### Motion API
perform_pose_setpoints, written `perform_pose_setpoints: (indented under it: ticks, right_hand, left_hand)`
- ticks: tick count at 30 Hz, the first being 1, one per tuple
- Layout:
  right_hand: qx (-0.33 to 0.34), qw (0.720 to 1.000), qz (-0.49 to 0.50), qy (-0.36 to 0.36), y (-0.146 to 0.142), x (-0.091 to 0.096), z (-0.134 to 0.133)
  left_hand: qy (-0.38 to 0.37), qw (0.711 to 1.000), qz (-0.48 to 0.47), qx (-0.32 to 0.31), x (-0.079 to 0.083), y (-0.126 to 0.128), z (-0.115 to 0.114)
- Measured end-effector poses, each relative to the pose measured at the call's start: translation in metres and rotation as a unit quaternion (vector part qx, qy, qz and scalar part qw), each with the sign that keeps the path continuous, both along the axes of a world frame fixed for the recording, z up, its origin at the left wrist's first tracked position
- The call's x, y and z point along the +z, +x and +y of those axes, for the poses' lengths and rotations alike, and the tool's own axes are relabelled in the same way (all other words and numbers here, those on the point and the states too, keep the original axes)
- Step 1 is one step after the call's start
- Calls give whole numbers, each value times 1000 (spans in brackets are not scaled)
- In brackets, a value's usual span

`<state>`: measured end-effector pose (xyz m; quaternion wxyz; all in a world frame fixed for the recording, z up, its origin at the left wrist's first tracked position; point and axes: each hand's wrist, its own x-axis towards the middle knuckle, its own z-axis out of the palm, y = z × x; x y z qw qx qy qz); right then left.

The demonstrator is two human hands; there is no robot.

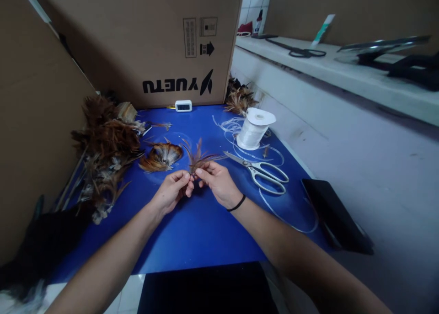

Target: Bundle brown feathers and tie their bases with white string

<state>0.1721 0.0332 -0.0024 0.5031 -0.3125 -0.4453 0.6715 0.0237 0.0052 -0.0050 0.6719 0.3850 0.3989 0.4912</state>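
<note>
Left hand and right hand are held close together over the blue worktop, and right between them a small brown feather bunch is pinched at its base by both! Its plumes are fanned out beyond the grip, toward the cardboard box. Just past the left hand, a feather pad is laid flat; beside the right hand, scissors are placed, with a white spool stood behind them.
</note>
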Motion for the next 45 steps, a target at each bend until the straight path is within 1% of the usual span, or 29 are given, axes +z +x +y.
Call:
perform_pose_setpoints:
  ticks: [7,11,19,24,31,35,39,41,45]
  right_hand:
    - [-2,1000,-1,-16,-7,-7,1]
    - [-7,1000,-10,1,-10,-9,3]
    - [7,998,-23,53,-8,-6,6]
    - [12,998,-30,59,-7,-6,8]
    - [34,996,-35,69,-3,-5,13]
    - [36,995,-33,84,0,-4,18]
    - [33,994,-42,97,6,-2,22]
    - [30,993,-54,98,10,-1,23]
    - [20,994,-71,85,14,-1,24]
  left_hand:
    - [-20,1000,-17,5,-2,0,0]
    - [-26,999,-28,6,-3,-1,1]
    - [-20,999,-36,-5,-6,-1,3]
    - [-23,999,-28,-11,-5,-1,4]
    - [-36,998,-51,-21,-6,0,12]
    - [-47,996,-70,-32,-5,4,18]
    - [-59,995,-80,-18,-2,15,22]
    - [-67,995,-79,-8,-2,21,24]
    - [-57,993,-106,-3,-6,27,26]
